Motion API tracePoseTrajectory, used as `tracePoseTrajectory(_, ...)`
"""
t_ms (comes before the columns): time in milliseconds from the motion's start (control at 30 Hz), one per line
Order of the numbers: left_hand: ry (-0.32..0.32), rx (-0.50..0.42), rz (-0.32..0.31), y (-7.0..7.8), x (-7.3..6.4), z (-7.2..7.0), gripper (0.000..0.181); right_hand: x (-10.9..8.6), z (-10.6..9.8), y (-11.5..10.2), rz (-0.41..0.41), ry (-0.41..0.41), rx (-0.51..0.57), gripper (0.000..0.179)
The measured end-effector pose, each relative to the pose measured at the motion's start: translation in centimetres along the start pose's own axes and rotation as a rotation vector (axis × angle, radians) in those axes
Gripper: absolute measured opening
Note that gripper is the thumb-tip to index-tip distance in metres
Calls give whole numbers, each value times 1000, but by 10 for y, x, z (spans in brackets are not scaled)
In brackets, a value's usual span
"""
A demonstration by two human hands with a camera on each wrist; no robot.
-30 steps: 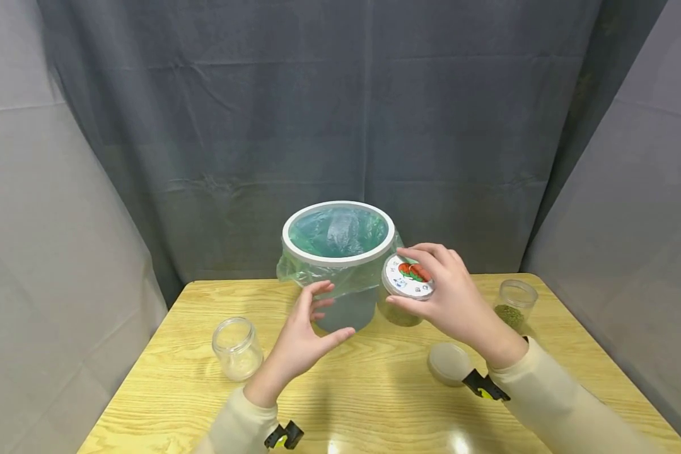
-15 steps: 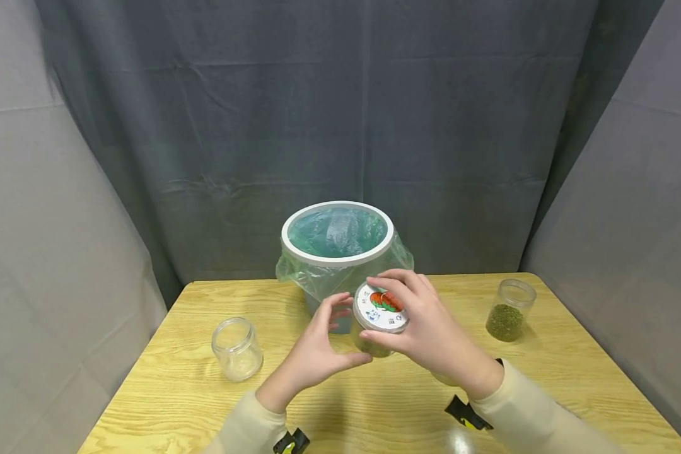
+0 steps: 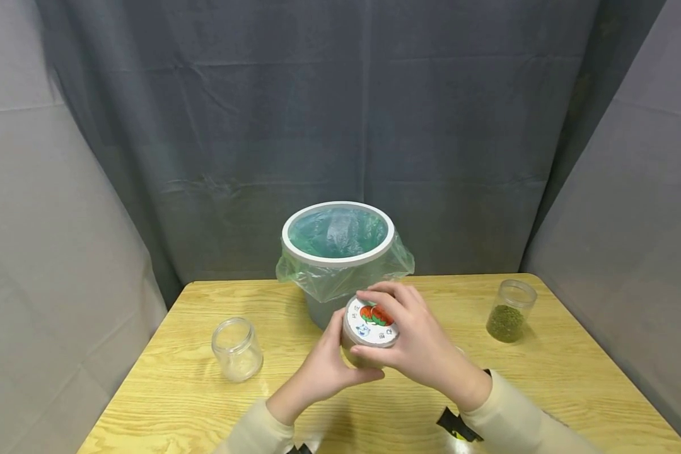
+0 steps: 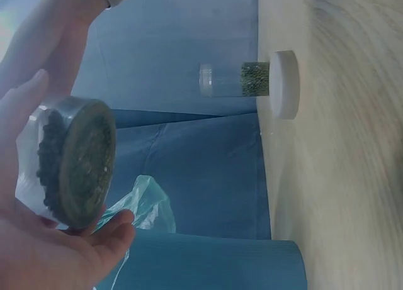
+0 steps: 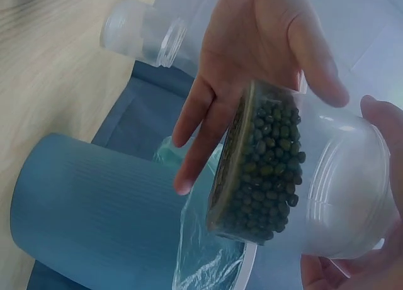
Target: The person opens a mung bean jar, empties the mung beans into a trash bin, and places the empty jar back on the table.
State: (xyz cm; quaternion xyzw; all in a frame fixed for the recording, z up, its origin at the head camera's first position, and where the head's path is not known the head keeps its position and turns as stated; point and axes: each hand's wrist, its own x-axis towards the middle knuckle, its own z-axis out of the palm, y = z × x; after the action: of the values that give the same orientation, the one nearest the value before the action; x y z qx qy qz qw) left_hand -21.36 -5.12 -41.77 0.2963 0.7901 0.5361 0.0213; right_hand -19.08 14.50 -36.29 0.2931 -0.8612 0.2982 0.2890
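My right hand (image 3: 417, 343) grips the lidded top of a clear jar of mung beans (image 5: 267, 170), held above the table in front of the bin. Its white lid label (image 3: 369, 323) carries a red and green picture. My left hand (image 3: 325, 372) is up against the jar's left side, its thumb stretched out below the jar. Seen from the right wrist, the left fingers (image 5: 198, 136) reach out fairly straight behind the jar. The left wrist view shows the jar's base (image 4: 89, 164) close to the left palm.
A bin (image 3: 340, 260) with a white rim and green liner bag stands behind the hands. An uncovered clear jar (image 3: 237, 353) is at left. Another uncovered jar (image 3: 507, 315), part filled with green grains, stands at right. A whitish lid (image 4: 286, 85) lies on the table.
My right hand has brought the bean jar from beside the bin leftward and nearer to me. My left hand has moved slightly right and down, meeting the jar's side.
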Motion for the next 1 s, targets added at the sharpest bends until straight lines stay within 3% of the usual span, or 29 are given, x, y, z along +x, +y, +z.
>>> tracePoseTrajectory(300,20,-5,-1,-5,-3,4,102,-2,4,-3,20,-17,31,75)
tracePoseTrajectory(600,55,123,20,-4,-7,-5,93,-5,-2,-7,85,-118,20,81)
tracePoseTrajectory(833,38,201,64,-4,-13,-10,89,-14,-7,-10,132,-194,17,86)
tracePoseTrajectory(1000,-10,223,63,-5,-16,-13,88,-20,-9,-9,128,-221,30,87)
